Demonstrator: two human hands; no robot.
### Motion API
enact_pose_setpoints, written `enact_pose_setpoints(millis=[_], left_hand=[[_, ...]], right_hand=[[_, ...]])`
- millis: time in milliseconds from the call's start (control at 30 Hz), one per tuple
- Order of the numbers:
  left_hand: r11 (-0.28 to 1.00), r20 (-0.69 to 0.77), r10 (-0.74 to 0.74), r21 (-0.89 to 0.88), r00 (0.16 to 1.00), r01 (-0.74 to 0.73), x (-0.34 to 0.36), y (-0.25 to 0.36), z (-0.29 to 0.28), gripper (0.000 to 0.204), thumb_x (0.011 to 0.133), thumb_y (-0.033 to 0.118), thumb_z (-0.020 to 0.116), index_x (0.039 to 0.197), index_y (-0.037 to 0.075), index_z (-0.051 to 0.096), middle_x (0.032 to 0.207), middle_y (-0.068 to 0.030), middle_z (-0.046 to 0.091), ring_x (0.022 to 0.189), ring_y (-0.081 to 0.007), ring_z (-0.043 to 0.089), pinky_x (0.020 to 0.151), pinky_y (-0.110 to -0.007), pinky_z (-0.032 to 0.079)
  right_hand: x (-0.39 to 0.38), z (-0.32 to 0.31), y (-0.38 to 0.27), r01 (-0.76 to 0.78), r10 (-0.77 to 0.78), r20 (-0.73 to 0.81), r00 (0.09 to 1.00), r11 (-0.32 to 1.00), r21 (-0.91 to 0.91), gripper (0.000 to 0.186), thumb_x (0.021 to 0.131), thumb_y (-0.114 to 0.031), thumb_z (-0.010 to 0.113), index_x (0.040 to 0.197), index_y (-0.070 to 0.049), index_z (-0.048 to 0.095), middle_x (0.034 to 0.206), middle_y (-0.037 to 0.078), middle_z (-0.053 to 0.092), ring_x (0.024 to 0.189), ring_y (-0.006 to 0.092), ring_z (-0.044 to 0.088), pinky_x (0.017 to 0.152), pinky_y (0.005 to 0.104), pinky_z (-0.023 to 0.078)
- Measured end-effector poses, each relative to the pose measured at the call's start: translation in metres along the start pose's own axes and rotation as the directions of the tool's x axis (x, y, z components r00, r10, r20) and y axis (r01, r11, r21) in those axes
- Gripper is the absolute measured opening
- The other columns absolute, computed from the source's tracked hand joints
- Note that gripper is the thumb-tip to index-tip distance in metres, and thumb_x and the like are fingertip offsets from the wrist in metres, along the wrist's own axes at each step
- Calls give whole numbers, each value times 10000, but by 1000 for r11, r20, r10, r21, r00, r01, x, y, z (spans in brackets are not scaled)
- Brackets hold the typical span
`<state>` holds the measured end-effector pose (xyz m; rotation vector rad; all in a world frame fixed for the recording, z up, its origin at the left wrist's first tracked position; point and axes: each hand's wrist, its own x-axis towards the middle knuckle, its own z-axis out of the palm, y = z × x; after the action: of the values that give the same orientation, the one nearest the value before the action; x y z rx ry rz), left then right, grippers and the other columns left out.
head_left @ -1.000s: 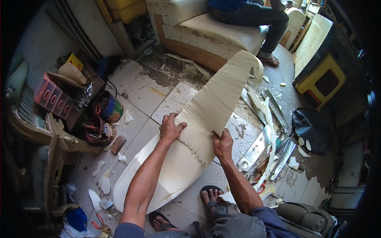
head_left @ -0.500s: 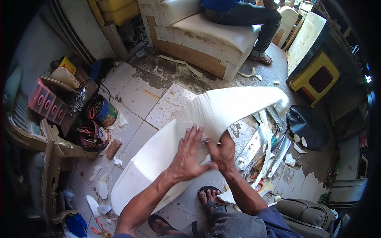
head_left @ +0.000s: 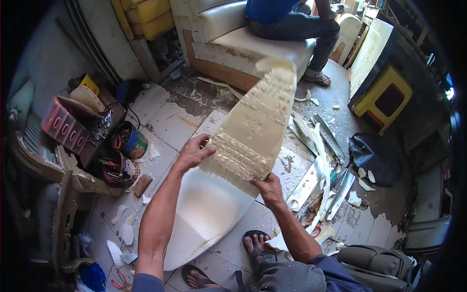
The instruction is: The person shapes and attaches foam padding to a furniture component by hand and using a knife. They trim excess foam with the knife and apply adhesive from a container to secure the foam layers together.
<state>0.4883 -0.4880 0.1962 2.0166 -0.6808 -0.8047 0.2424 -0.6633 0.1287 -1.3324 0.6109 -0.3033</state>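
Note:
A long tapering foam pad (head_left: 253, 126) stands out in front of me, its narrow end far from me and curled over. Its cream upper face carries rows of dimples and ridges. The near part is a smooth white rounded section (head_left: 206, 209), reaching down toward my feet. At the pad's left edge, my left hand (head_left: 197, 152) pinches it between thumb and fingers. My right hand (head_left: 270, 189) grips the opposite edge, thumb on top; the fingers beneath are partly hidden.
A person (head_left: 292, 29) sits on a worn white sofa (head_left: 262, 48) beyond the pad. Right lie metal strips (head_left: 306, 185), foam scraps and a black bag (head_left: 374, 158). Tool-filled cans (head_left: 129, 141) and a red box (head_left: 63, 126) stand left. Pliers (head_left: 120, 281) lie near my left arm.
The pad has been turned so its dimpled face shows and its narrow end points farther away. My left hand went from lying flat on it to gripping its left edge.

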Motion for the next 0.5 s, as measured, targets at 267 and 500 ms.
enact_pose_setpoints(millis=[267, 500], left_hand=[[997, -66, 78, 6, 995, -78, 53, -30, 51, 657, 855, 196, 798, 1436, 28, 541, 1349, -189, 648, 1257, -286, 608, 1079, -369, 454], [999, -83, 51, 11, 995, -51, 57, -28, 59, 654, 845, 187, 805, 1427, 31, 549, 1348, -196, 654, 1249, -288, 625, 1071, -358, 463]], right_hand=[[11, 6, 31, -83, 33, -271, 962, 981, -176, 315, 898, -171, 781, 1131, 28, 710, 970, 84, 759, 831, 146, 681, 758, 308, 542], [10, 7, 11, -160, 54, -301, 952, 927, -340, 422, 864, -244, 796, 1160, 39, 692, 1041, 137, 765, 886, 211, 726, 818, 348, 567]])
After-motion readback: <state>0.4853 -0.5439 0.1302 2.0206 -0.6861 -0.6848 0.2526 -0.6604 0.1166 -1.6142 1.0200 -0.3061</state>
